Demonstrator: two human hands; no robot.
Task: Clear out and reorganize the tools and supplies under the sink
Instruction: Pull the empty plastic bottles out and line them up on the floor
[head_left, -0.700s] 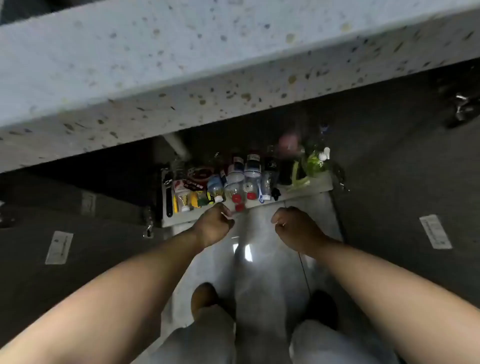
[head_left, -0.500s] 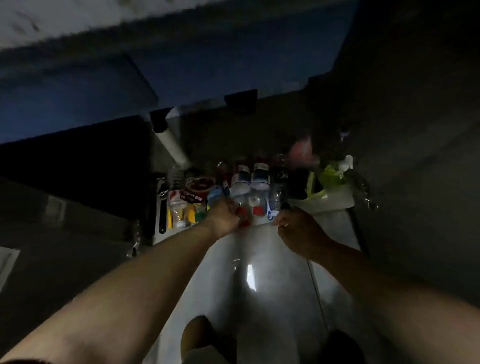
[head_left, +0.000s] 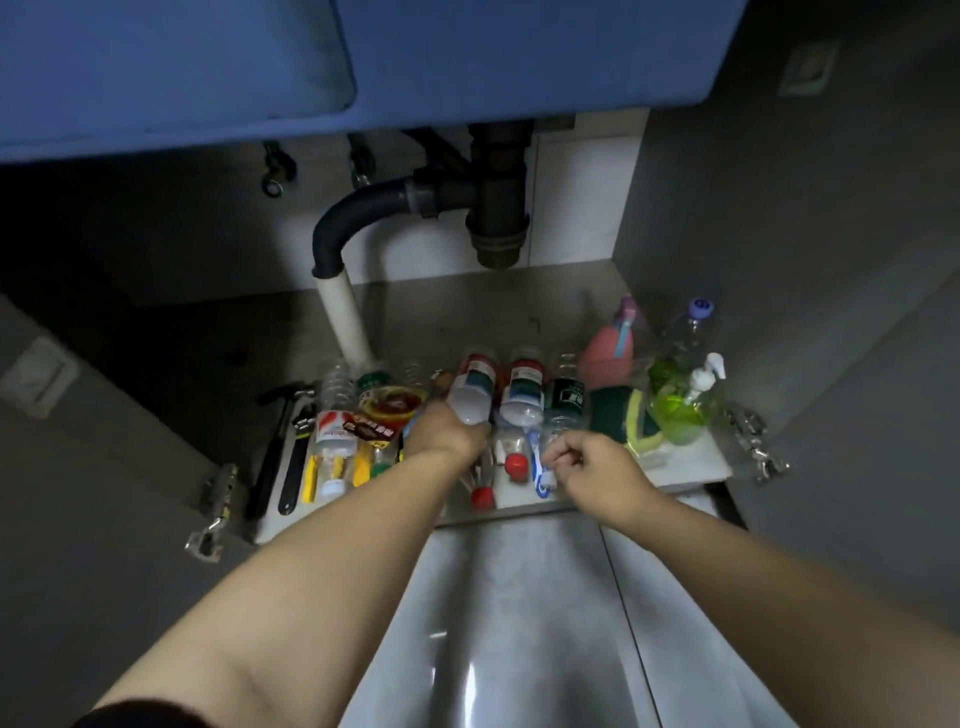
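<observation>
Gripping the labelled bottle (head_left: 474, 387) round its pale base, the left hand (head_left: 447, 434) is holding it mid-row over the cabinet floor (head_left: 519, 306); it is looking light, smooth, crushable. The right hand (head_left: 587, 467) is curling, perhaps pinching a blue-capped bottle (head_left: 541, 470); I cannot tell.

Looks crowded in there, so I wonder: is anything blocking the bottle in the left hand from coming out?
Nothing visible does. The left hand grips the white-based bottle; red-capped bottles lie lower, near the shelf edge, not across its way out.
</observation>
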